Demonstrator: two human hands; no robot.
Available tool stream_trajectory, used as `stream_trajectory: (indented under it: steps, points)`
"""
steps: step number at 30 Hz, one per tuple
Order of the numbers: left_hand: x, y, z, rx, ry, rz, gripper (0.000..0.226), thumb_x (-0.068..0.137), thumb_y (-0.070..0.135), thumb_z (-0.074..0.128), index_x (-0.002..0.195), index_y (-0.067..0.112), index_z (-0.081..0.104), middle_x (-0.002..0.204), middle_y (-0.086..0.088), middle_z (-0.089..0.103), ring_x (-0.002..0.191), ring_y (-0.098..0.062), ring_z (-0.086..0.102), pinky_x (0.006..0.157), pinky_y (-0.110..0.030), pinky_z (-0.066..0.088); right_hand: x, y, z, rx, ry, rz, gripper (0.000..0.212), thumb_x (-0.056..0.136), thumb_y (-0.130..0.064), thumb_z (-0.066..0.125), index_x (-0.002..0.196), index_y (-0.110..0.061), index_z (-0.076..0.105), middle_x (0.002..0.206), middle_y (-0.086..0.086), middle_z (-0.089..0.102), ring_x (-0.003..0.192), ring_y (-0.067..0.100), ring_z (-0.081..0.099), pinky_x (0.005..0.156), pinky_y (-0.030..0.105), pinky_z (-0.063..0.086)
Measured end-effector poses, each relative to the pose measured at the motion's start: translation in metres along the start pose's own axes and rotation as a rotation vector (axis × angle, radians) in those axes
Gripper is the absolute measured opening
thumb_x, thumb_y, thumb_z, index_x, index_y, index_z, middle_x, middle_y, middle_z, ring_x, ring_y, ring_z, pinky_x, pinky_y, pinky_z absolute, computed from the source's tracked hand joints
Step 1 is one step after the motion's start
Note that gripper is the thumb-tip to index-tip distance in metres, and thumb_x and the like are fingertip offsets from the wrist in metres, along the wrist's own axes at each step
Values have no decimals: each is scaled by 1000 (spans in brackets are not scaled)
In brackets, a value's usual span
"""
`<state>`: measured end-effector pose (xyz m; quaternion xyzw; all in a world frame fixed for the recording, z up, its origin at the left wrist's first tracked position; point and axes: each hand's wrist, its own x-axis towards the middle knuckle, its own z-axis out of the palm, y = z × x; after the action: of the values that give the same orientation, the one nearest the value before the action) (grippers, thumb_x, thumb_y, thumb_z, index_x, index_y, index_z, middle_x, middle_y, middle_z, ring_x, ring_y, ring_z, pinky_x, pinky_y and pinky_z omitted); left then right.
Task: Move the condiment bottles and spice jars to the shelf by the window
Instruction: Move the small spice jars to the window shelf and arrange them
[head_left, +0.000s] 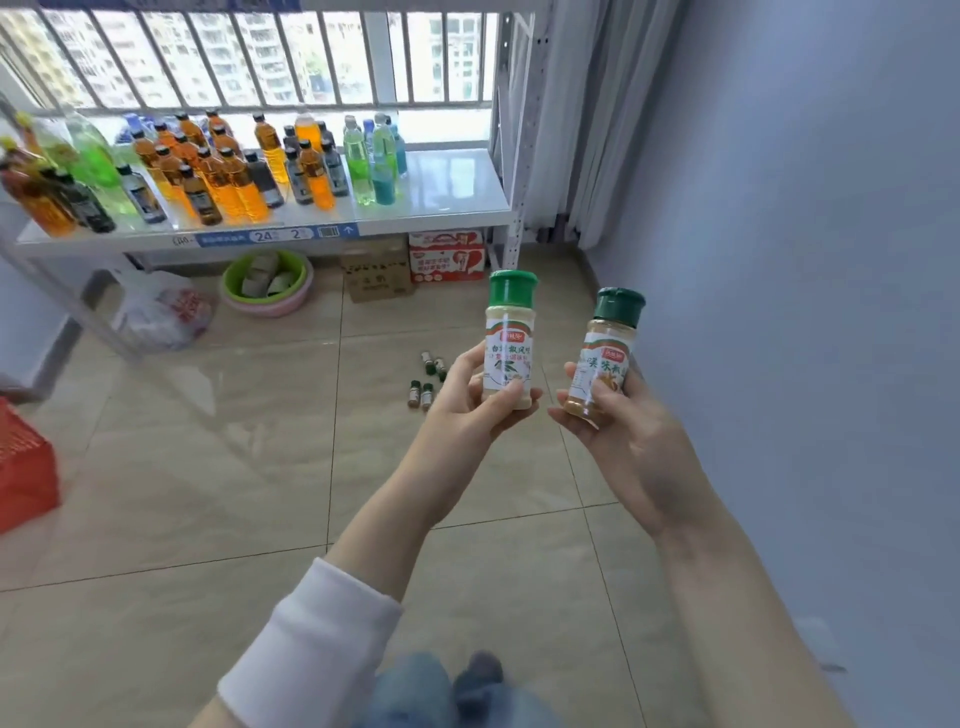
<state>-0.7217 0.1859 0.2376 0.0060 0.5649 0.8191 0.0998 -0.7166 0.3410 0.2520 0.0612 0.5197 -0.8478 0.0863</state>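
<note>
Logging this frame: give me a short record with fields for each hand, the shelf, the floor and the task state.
left hand: grips pale-powder jar, green cap, about upright
right hand: grips brown-powder jar, dark green cap, slightly tilted
shelf: bottles crowd the left and middle; right end bare
floor: several small jars stand beyond the hands
task state: held jars not yet on shelf

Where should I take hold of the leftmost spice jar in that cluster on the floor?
By its green cap, coming straight down from above. The leftmost jar appears to stand upright with a neighbour jar close on its right, so a side grip on the body looks crowded, while the cap is free on top.
</note>
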Motion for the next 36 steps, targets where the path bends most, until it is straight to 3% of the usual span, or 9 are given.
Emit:
stream_trajectory:
  steps: [7, 10, 16, 21, 25, 29, 33, 36]
  points:
    - [102, 19, -35, -11, 64, 14, 54, 87, 15, 58, 136, 8, 36, 105, -5, 65, 97, -16, 66, 84, -24, 52, 122, -9, 18, -81, -11, -4, 25, 94, -11, 46, 119, -12, 51, 109, 5, 59, 85, 15, 59, 84, 32, 53]
    - [158, 33, -54, -37, 81, 45, 51, 87, 11, 55, 134, 7, 37, 102, -4, 67, 95, -16, 66, 83, -23, 52, 184, -18, 32, -88, -27, -33, 22, 93, -10, 47, 114, -12, 53, 108, 5, 58, 81, 13, 59, 79, 28, 55]
    - [268, 81, -98, -71, 70, 79, 40, 92, 6, 48, 132, 10, 40, 99, -3, 66, 94, -14, 66, 84, -22, 53, 304, -41, 76, -86, -50, -62, 19, 91, -12, 49, 109, -10, 55, 95, 2, 58, 78, 11, 61, 79, 29, 55]
    - [358, 111, -124, -90, 64, 85, 35, 92, 6, 48, 125, 14, 44, 100, -2, 66, 95, -14, 66, 82, -21, 54, 394, -58, 95, -23, -49, -86, 29, 78, -21, 57, 105, -11, 57, 83, 0, 59, 77, 10, 62, 75, 26, 55]
    - [426, 118, -126, -108, 66, 81, 33, 89, 9, 52, 121, 17, 48, 97, 1, 70, 99, -16, 66, 86, -24, 53, 458, -71, 89, -6, -33, -88, 30, 78, -21, 56, 106, -11, 57, 84, 0, 61, 77, 11, 63, 72, 26, 55]
    - [500, 126, -115, -104, 64, 118, 42, 76, 22, 61, 117, 23, 51, 95, 4, 73, 96, -14, 67, 81, -22, 53, 526, -96, 74, -16, -66, -124, 31, 78, -20, 55, 106, -8, 56, 84, 0, 64, 79, 11, 63, 74, 25, 56]
    - [572, 135, -95, -47, 109, 179, 28, 88, 11, 54, 111, 27, 51, 89, 8, 73, 91, -10, 68, 76, -18, 53, 592, -133, 62, -53, -140, -131, 42, 79, -20, 53, 117, -4, 50, 93, 4, 61, 84, 13, 61, 78, 25, 55]
    - [619, 149, -80, -22, 147, 212, 28, 92, 5, 50, 105, 29, 51, 85, 12, 73, 87, -6, 68, 76, -18, 54, 635, -163, 56, -67, -182, -111, 37, 79, -21, 53, 113, -7, 51, 92, 3, 57, 86, 15, 59, 75, 23, 55]
